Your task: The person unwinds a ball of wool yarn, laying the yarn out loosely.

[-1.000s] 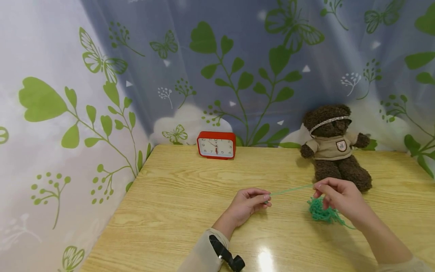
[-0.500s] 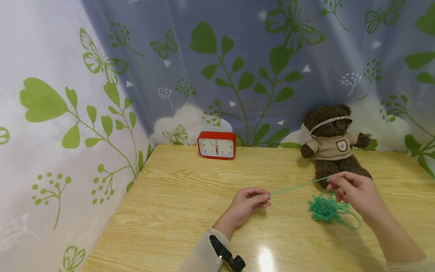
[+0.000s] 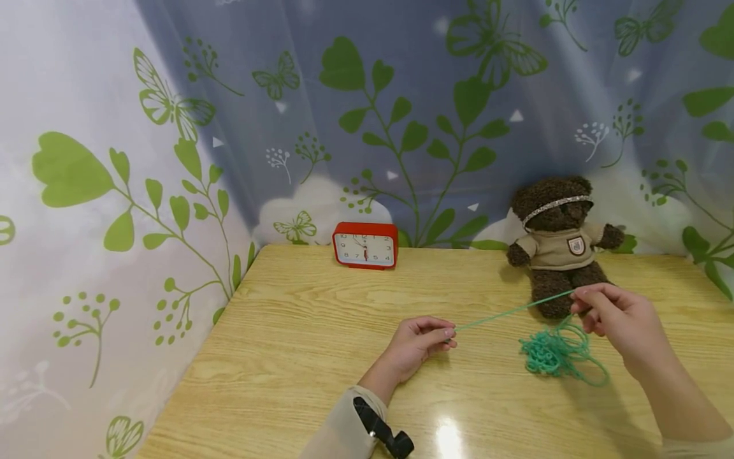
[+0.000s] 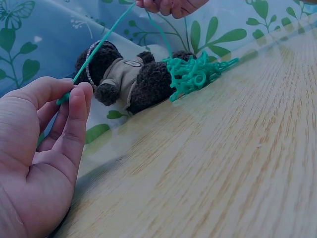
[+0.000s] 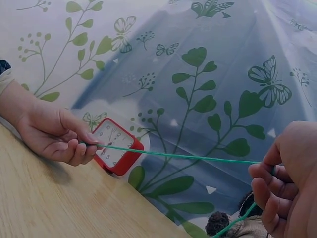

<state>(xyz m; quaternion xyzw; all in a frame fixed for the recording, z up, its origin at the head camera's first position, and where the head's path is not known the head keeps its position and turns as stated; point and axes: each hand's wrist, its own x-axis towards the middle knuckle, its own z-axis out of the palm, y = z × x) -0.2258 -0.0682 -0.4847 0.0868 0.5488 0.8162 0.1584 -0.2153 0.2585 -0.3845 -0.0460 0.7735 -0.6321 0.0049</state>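
A strand of green yarn (image 3: 510, 312) runs straight between my two hands above the table. My left hand (image 3: 414, 349) pinches one end of it between thumb and index finger; a small bit of green shows at those fingertips in the left wrist view. Higher up and to the right, my right hand (image 3: 622, 319) pinches the strand with thumb and forefinger. From there the yarn drops in loops to a loose tangled heap of green yarn (image 3: 543, 354) on the table. In the right wrist view, the taut yarn (image 5: 183, 156) crosses in front of the clock.
A brown teddy bear (image 3: 561, 245) in a beige shirt sits at the back right, just behind the yarn heap. At the back stands a red alarm clock (image 3: 366, 245). A leaf-patterned curtain (image 3: 413, 127) borders the wooden table (image 3: 275, 357).
My right hand has moved right and slightly up, drawing the strand longer. More loops have come loose from the heap. My left hand has stayed in place.
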